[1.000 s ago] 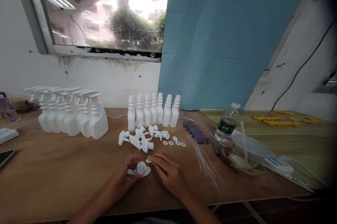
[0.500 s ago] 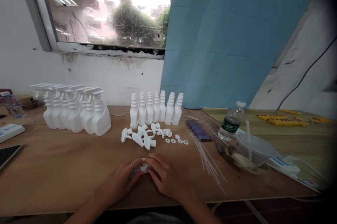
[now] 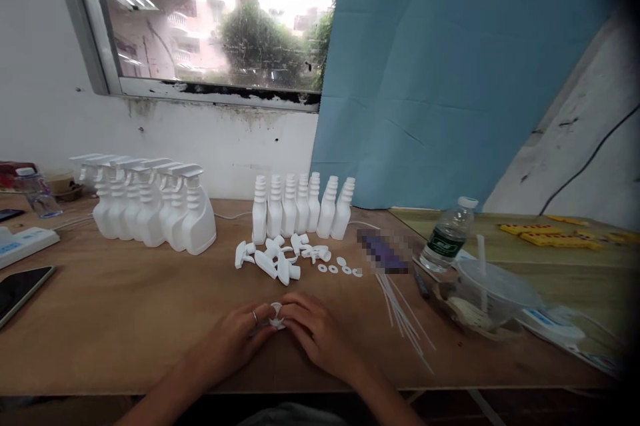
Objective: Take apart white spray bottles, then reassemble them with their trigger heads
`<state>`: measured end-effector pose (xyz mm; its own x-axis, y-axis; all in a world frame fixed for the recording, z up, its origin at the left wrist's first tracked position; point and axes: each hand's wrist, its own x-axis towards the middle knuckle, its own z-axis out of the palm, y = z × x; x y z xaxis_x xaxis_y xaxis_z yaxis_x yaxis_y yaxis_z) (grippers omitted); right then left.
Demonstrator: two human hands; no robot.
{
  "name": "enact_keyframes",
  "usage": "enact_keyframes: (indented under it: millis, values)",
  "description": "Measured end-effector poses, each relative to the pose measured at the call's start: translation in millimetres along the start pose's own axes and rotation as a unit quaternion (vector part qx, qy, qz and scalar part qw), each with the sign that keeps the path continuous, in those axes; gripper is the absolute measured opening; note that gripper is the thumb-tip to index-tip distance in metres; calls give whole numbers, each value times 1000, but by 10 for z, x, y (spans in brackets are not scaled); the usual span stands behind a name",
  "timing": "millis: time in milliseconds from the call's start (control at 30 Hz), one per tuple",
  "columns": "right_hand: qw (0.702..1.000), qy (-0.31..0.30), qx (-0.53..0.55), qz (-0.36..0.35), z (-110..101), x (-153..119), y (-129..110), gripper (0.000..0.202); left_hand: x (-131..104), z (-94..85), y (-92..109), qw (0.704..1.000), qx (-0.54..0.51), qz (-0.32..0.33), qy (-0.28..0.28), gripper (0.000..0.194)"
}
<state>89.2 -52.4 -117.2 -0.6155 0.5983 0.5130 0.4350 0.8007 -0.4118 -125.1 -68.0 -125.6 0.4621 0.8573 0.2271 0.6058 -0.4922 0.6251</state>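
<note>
Between the fingers of both hands is a small white plastic part [image 3: 277, 317], mostly covered by them. My left hand [image 3: 239, 338] grips it from the left, with a ring on one finger. From the right, my right hand [image 3: 316, 334] pinches the same part. Just beyond the hands lies a loose pile of white spray heads [image 3: 284, 269]. Several flat white washers [image 3: 333, 269] lie right of the pile. Behind stands a row of white bottles without heads [image 3: 289, 209]. Thin white tubes [image 3: 400, 319] are spread on the table to the right.
White bottles with spray heads [image 3: 150, 213] stand at the back left. A phone [image 3: 23, 293] and a power strip [image 3: 27, 246] lie at far left. On the right are a water bottle [image 3: 445, 243], a lidded plastic bowl [image 3: 500, 289] and a dark pen-like object [image 3: 421, 283].
The view has turned slightly left, so things appear shifted to the right. Both hands keep hold of the white part, whose visible ring-like end shows a little more.
</note>
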Motion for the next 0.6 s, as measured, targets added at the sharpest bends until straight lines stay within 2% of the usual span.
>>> enact_keyframes:
  millis: [67,133,200,233,300,367,467,600]
  values:
    - [998,46,7,30,-101,-23,95,26,-9,17,-5,1000,14,-21,7,19]
    - [988,121,-47,80,-282,-74,263,28,-19,33,-13,998,24,-50,14,20]
    - [960,176,-155,151,-521,-170,470,23,-26,47,-20,997,29,-68,18,22]
    - [937,178,-219,204,-644,-236,571,21,-28,54,-22,997,29,-71,19,23]
    - [875,131,-314,345,-855,-391,742,17,-28,65,-26,997,26,-73,25,26]
    - [838,54,-331,431,-982,-540,859,18,-24,73,-29,997,20,-71,29,31]
    - [816,-12,-307,490,-1015,-671,950,20,-15,75,-32,997,24,-59,34,32]
    - [808,-21,-299,507,-966,-649,971,18,-9,57,-13,998,22,-43,36,29]
